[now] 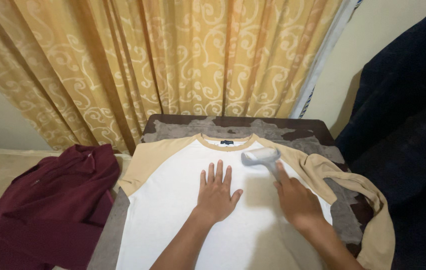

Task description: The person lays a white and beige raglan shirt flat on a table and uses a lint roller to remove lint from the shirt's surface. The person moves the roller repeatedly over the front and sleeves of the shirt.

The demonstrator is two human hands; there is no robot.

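A white T-shirt with tan sleeves and collar (pixel 173 200) lies spread flat on a worn dark table (pixel 273 129). My left hand (pixel 216 192) rests flat on the shirt's chest, fingers apart, holding nothing. My right hand (pixel 297 200) grips the handle of a small grey hand-held device (pixel 261 156), whose head rests on the shirt just below the collar, to the right of my left hand. The shirt's right sleeve (pixel 353 185) hangs crumpled over the table's right side.
A maroon garment (pixel 48 205) lies heaped on the floor to the left of the table. Yellow patterned curtains (pixel 173 60) hang behind. A dark cloth (pixel 408 125) hangs at the right edge.
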